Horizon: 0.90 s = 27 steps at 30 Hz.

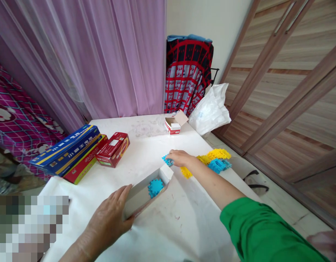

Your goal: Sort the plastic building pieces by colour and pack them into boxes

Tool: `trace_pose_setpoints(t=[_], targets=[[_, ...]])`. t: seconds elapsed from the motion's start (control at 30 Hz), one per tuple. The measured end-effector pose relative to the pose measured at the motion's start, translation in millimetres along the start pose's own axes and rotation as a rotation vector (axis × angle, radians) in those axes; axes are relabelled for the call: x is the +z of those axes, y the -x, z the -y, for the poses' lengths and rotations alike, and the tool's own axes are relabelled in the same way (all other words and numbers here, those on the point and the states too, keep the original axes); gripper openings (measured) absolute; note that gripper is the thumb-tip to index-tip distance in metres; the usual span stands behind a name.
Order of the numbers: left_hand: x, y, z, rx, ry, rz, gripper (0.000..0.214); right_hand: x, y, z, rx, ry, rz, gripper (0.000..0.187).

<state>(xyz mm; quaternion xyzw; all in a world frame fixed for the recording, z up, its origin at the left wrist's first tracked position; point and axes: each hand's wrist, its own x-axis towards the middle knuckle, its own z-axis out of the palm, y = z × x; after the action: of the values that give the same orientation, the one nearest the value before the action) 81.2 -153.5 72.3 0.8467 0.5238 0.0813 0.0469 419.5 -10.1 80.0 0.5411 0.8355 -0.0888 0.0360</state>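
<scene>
My left hand (115, 207) grips the near end of a long open cardboard box (136, 198), thumb on one side and fingers on the other. Inside the box, toward its far end, lies a blue toothed plastic building piece (156, 187). Just beyond that end, the fingers of my right hand (178, 158) are closed on another blue building piece (167, 160) at the tabletop. Under my right forearm sits a yellow building piece (186, 172). To the right of the forearm are a pile of yellow pieces (218, 154) and some blue pieces (219, 165).
Blue boxes (72, 149), a red-and-green box (86, 163) and a dark red box (113, 149) stand at the left of the white table (146, 145). A small open box (172, 126) is at the back, beside a white plastic bag (210, 111). Wooden cabinets (288, 91) line the right.
</scene>
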Motion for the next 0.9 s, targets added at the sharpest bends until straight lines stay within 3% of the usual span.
trace_pose_setpoints(t=[0.1,0.23,0.37,0.53,0.73,0.9], targets=[[3.9,0.8,0.1,0.017,-0.006,-0.022,0.075,-5.6,-3.4,2.0,-0.010,0.078,0.060,0.043],[9.7,0.5,4.1,0.031,0.019,-0.072,0.074,-18.0,12.4,-9.4,0.021,0.065,0.030,0.048],[13.4,-0.9,6.6,0.005,0.063,-0.086,0.072,-37.8,59.6,-54.4,0.144,0.096,-0.014,0.048],[14.7,-12.4,1.0,0.017,0.103,-0.103,0.069,-50.6,133.7,-114.0,0.466,0.111,0.008,0.048],[19.5,-32.5,-9.6,0.049,0.108,-0.246,0.069,-12.8,178.9,-121.6,0.545,0.019,-0.134,0.055],[29.9,-31.3,-7.5,0.014,0.182,-0.298,0.067,19.1,194.3,-134.8,0.753,-0.062,-0.343,0.037]])
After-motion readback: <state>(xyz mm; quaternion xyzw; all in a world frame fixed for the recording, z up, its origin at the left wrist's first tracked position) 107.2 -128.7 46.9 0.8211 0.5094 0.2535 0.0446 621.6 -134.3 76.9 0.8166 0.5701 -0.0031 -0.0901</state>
